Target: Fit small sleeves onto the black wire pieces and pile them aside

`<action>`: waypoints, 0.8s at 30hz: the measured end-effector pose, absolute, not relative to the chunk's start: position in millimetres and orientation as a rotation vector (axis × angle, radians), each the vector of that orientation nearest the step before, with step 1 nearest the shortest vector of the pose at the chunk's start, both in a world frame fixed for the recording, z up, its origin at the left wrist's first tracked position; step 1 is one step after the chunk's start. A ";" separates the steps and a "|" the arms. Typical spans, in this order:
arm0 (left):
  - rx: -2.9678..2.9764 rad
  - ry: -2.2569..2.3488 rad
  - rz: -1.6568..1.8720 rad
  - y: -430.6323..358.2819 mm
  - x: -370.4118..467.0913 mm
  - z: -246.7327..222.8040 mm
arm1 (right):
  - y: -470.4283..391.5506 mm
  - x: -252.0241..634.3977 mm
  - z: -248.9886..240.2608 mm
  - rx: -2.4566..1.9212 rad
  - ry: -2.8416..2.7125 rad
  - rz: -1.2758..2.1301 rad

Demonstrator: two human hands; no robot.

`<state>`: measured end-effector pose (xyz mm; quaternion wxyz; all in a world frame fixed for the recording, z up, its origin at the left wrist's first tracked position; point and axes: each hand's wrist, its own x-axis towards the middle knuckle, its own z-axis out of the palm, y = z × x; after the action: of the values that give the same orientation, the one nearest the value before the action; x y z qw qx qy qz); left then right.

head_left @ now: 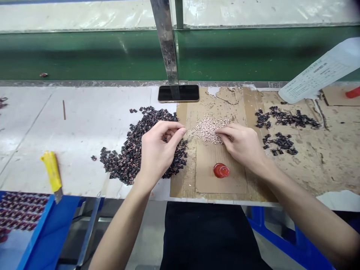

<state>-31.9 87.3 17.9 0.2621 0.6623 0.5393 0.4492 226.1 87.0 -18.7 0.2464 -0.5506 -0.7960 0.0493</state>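
Note:
My left hand [161, 148] is closed in a pinch over the right side of a heap of small black parts [128, 155]; whatever sits between thumb and forefinger is too small to make out. My right hand [239, 140] reaches into a pile of tiny pinkish-beige pieces [208, 129], its thumb and fingertips pressed together at the right edge. Anything in that pinch is hidden. Between the hands and nearer to me, a small red cap-like dish [221, 170] with glossy red contents rests on a cardboard sheet [205, 183].
A phone [178, 93] lies at the metal post's foot [168, 48]. More black parts [281, 142] lie at right, near a tilted white bottle [320, 71]. On the left, a yellow utility knife [52, 172] overhangs the table edge above a blue tray [42, 225].

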 end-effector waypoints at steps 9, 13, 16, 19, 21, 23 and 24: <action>1.130 1.174 1.250 45.9 -8.1 20.8 | 80.8 229.3 -8.4 -1.438 -1.587 0.517; 1.376 1.102 1.246 32.9 14.5 23.1 | 63.8 226.5 7.0 -1.269 -1.047 1.197; 1.497 1.068 1.282 27.6 28.5 26.1 | 49.5 220.1 17.7 -1.157 -0.937 1.411; 1.582 1.011 1.296 25.4 35.1 28.4 | 40.0 214.5 22.3 -1.097 -0.953 1.416; 1.648 0.999 1.281 25.7 35.5 28.6 | 35.8 212.7 22.5 -1.101 -0.986 1.360; 1.731 1.013 1.265 27.2 34.0 27.4 | 31.6 211.8 22.3 -1.147 -1.042 1.254; 1.776 1.019 1.259 28.1 33.0 26.1 | 29.1 211.3 22.5 -1.178 -1.073 1.183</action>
<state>33.0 28.1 26.1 0.3607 0.6891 0.3953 0.4887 211.3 29.1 22.5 0.5465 -0.4971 -0.4529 0.4991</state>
